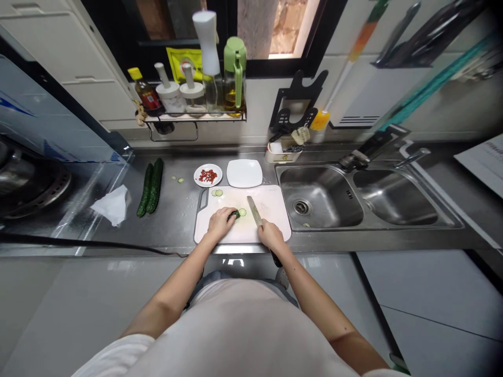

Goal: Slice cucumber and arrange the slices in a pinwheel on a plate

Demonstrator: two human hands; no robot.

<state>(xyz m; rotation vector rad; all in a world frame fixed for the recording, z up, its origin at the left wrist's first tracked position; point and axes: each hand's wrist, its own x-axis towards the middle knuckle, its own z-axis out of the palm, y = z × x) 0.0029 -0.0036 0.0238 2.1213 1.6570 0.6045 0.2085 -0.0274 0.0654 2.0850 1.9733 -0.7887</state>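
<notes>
My left hand (220, 225) is closed around a short piece of dark green cucumber (234, 214) on the white cutting board (212, 233). Most of that piece is hidden under the fingers. A round cucumber slice (242, 212) lies just right of it. In my right hand (271, 234) is a kitchen knife (254, 210), its blade slanting up and left over the board, a small gap from the slice. More cucumber slices (217, 192) rest near the board's upper left corner.
Two whole cucumbers (151, 187) and a crumpled white cloth or paper (112, 204) lie left on the counter. Behind the board stand a small plate of chopped red pieces (208, 175) and a square white plate (244, 173). A double sink (322, 196) is at right; a condiment rack (196, 116) hangs above.
</notes>
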